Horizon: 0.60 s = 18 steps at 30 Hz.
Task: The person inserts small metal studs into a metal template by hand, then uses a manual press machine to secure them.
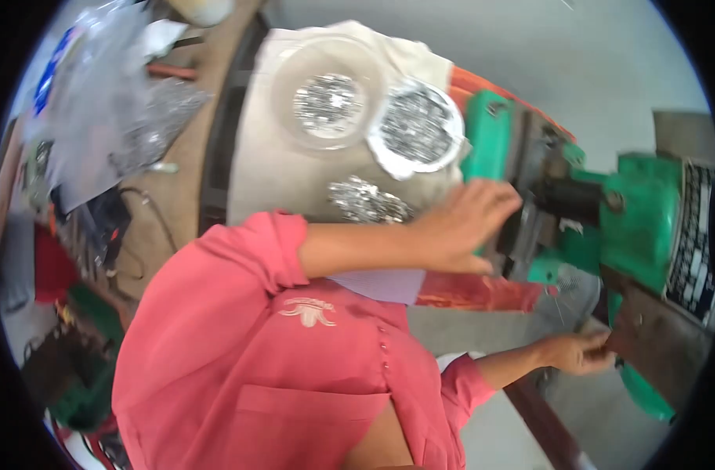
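My left hand (pixel 471 223) reaches across to a green bench machine (pixel 639 211), slightly smeared by motion. Its fingers are stretched out with the thumb apart, over the dark metal fixture (pixel 530 204) at the machine's near end. Whether the fingertips touch the fixture, I cannot tell. Lower down, my right hand (pixel 581 354) has its fingers curled in beside a brown metal plate (pixel 647 333); what they grip is hidden. A loose heap of small shiny metal pieces (pixel 369 201) lies on the pale cloth, just beyond my left forearm.
A translucent tub (pixel 287 102) and a white bowl (pixel 378 153), both with small metal pieces inside, stand on the cloth (pixel 251 157). Orange-red cloth (pixel 483 292) shows along its edge. At left, a wooden table (pixel 186 157) bears plastic bags (pixel 99 117) and a cable (pixel 160 211).
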Each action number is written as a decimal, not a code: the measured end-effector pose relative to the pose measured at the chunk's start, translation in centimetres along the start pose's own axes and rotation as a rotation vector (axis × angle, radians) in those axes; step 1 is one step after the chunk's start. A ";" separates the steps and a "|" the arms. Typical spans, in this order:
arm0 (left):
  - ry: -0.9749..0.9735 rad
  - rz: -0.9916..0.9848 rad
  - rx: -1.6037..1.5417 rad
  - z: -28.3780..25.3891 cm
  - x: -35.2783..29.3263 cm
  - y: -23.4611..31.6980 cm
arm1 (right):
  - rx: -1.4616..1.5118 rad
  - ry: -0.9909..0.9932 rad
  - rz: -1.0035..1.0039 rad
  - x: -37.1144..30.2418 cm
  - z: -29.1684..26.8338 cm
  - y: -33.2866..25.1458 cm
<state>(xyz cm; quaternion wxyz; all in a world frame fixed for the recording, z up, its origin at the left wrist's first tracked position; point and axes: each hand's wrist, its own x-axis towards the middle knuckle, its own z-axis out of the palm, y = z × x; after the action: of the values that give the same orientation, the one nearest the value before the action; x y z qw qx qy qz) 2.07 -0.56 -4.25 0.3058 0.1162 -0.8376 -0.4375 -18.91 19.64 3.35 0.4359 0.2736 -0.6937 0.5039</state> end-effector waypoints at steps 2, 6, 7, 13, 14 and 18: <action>-0.016 0.000 -0.025 -0.5 -0.7 0.8 | 0.016 -0.505 0.292 -4.8 1.4 0.0; -0.004 0.012 0.002 -0.9 -1.7 1.8 | 0.026 -1.027 0.258 -6.1 4.6 1.1; 0.012 0.030 0.008 -0.9 -1.8 1.8 | 0.029 -1.047 0.298 -5.8 5.0 1.5; 0.040 0.036 -0.039 -0.3 -1.6 1.2 | 0.309 -1.176 0.600 -4.0 5.6 1.7; 0.046 0.033 -0.032 -0.5 -1.6 1.0 | 0.336 -1.143 0.652 -4.2 5.4 1.8; 0.047 0.023 -0.037 -0.4 -1.5 1.1 | 0.186 -0.914 0.412 -5.6 4.5 -2.3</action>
<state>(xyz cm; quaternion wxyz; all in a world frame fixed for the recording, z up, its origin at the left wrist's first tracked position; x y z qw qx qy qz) 3.58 0.55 -3.79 0.3324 0.1110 -0.8234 -0.4464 -15.93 14.29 -1.02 -0.0467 0.3611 -0.8053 0.4679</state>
